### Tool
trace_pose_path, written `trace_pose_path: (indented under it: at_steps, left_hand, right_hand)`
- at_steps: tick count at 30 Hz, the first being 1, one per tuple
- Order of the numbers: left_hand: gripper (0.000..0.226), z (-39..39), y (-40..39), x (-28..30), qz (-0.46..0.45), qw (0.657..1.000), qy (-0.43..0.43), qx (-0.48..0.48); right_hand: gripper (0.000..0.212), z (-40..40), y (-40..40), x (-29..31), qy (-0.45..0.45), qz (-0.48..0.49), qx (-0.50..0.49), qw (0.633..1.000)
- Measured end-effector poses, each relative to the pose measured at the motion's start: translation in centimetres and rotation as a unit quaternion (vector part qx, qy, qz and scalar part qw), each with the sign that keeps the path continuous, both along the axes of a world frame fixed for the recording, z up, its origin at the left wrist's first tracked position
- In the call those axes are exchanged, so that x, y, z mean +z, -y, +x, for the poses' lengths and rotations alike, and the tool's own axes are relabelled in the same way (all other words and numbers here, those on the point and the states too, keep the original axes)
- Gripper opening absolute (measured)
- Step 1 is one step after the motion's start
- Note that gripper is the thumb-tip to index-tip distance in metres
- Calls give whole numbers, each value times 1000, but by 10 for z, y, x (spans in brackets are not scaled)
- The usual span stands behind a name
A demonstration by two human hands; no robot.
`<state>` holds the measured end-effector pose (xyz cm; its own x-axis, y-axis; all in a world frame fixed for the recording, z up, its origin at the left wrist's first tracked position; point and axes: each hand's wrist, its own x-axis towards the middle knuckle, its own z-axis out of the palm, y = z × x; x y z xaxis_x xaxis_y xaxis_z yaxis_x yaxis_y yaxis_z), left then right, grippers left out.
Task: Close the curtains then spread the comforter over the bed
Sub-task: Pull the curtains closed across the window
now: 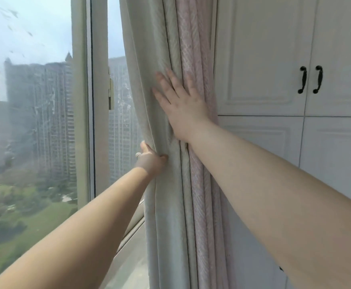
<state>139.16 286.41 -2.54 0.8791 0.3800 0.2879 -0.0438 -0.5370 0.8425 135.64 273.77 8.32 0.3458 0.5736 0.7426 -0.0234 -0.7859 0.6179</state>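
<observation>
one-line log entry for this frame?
stage: closing curtains | curtain: bunched beside wardrobe | left hand: grips edge | right hand: flat on folds | window: uncovered

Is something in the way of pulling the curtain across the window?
Nothing visible blocks it. The left hand grips the curtain's edge, the right hand lies flat on its bunched folds, and the window to the left looks clear as far as the frame shows.

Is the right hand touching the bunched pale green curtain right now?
Touching. The head view shows the right hand lying flat, fingers spread, pressed against the bunched pale green curtain, with no gap visible.
</observation>
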Motion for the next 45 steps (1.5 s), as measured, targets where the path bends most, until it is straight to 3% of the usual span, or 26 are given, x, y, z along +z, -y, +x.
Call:
trace_pose_path:
  at_steps: [2,3,5,7,9,11,13,16,18,23,25,28,32,36,41,45]
  left_hand:
    - [114,-19,-12,0,104,989,104,23]
    - [122,-30,-18,3,186,968,162,54]
    - [129,-46,-26,13,365,886,259,124]
    - [129,-53,-33,25,505,806,272,147]
    - [124,-52,-38,41,583,770,205,160]
    - [124,-49,-38,56,606,765,132,172]
    - [130,-41,-41,68,609,768,92,179]
    - [138,-29,-39,79,597,780,90,168]
    - [136,-24,-35,93,605,770,113,169]
    - [129,-11,-31,134,656,710,172,190]
    - [135,-1,-28,142,662,706,183,173]
    - [138,26,-22,152,649,731,165,136]
    - [143,74,-7,163,648,731,169,129]
    - [143,122,11,171,642,742,158,108]
    - [145,190,25,188,653,740,123,104]
    - [131,243,36,199,674,723,97,116]
  right_hand:
    - [90,1,-8,12,-15,32,-15,999]
    - [95,1,-11,15,-23,47,-24,998]
    - [112,3,-17,20,-42,61,-60,995]
    - [125,6,-23,27,-65,62,-84,992]
    - [127,6,-28,40,-62,58,-69,994]
    - [120,1,-33,57,-33,47,-47,997]
    - [97,-4,-43,80,16,28,-42,999]
    - [67,-12,-57,112,76,-18,-74,994]
    - [73,-18,-64,129,71,-23,-94,993]
    - [115,5,-59,155,-24,70,-96,993]
    - [110,22,-55,157,-36,84,-77,993]
    - [104,50,-52,161,-41,79,-69,994]
    - [93,101,-40,171,-55,87,-72,992]
    - [94,155,-22,178,-60,87,-73,992]
    - [78,224,-8,194,-60,89,-43,993]
    - [94,266,-4,208,-104,104,-21,989]
